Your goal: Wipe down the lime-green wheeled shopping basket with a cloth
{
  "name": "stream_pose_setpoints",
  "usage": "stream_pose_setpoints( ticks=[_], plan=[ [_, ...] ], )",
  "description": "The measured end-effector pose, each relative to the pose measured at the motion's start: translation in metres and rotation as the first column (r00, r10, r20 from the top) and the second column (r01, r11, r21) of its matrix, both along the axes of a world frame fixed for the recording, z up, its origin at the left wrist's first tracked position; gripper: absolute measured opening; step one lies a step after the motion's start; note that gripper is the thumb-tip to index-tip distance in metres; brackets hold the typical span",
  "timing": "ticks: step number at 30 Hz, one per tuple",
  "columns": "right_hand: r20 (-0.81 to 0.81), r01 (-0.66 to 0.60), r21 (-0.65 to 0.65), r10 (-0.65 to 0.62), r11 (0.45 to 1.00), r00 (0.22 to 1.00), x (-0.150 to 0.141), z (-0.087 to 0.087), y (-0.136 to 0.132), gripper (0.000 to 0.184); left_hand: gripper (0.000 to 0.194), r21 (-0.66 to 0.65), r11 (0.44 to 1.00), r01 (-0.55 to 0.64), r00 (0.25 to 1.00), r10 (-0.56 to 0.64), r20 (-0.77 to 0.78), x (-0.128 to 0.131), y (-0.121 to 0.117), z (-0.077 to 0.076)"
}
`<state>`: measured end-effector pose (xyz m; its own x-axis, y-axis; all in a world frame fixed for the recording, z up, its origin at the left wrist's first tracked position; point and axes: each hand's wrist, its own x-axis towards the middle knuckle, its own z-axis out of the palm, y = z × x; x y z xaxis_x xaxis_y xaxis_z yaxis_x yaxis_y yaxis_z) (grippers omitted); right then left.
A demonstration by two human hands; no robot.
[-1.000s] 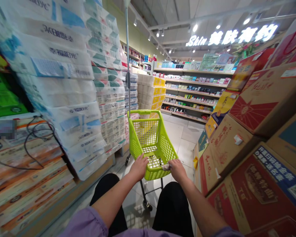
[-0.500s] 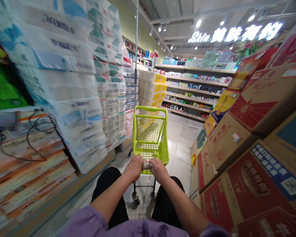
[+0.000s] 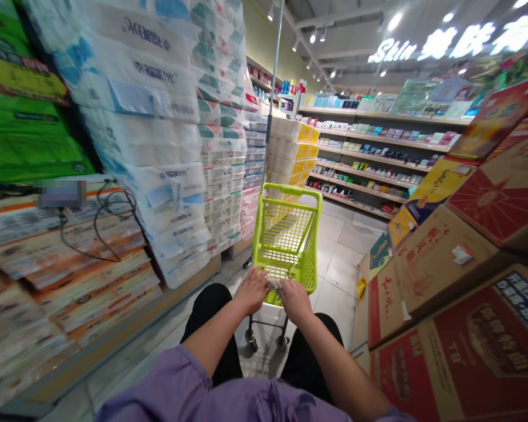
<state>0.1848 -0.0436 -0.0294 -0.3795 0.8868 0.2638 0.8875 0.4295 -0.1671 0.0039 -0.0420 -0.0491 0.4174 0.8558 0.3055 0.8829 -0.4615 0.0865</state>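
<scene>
A small lime-green shopping cart (image 3: pixel 287 234) with a mesh basket and a tall thin pole (image 3: pixel 270 117) stands in front of me. My left hand (image 3: pixel 253 291) is closed over the left part of its handlebar, and my right hand (image 3: pixel 296 300) grips the right part. A crumpled whitish thing (image 3: pixel 274 283) shows on the bar between my hands; what it is I cannot make out. Through the mesh, the basket shows nothing lying in it. The cart's near wheels (image 3: pixel 250 339) rest on the floor between my black-trousered legs.
Tall stacks of wrapped paper packs (image 3: pixel 167 146) line the left side, with loose black cable (image 3: pixel 99 228) hanging over lower packs. Cardboard boxes (image 3: pixel 449 258) are piled close on the right. A tiled aisle (image 3: pixel 341 252) runs ahead to stocked shelves (image 3: pixel 378 158).
My view has turned left, so the cart, stacks and boxes sit further right in the picture. Both hands stay on the handlebar.
</scene>
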Motion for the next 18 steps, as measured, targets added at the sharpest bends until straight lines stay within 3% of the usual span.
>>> stream_pose_setpoints(
  ticks=[7,10,14,18],
  plan=[
    [0.052,-0.037,-0.034,0.039,0.999,0.998,0.054,0.023,0.013,0.021,0.043,-0.025,0.997,-0.067,0.998,0.067,-0.012,-0.028,0.009,0.007],
    [0.038,-0.044,-0.035,0.045,0.998,0.998,0.048,0.018,0.011,0.017,0.044,-0.045,0.990,-0.130,0.991,0.131,0.019,-0.013,0.009,0.009],
    [0.005,0.014,0.026,-0.014,1.000,1.000,0.024,0.005,0.001,0.020,0.044,-0.072,0.991,-0.116,0.985,0.124,0.121,0.021,-0.001,0.005],
    [-0.080,-0.112,0.023,0.114,0.993,0.990,0.027,0.000,-0.012,0.020,0.047,-0.072,0.995,-0.070,0.977,0.083,0.198,0.021,-0.017,-0.002]
  ],
)
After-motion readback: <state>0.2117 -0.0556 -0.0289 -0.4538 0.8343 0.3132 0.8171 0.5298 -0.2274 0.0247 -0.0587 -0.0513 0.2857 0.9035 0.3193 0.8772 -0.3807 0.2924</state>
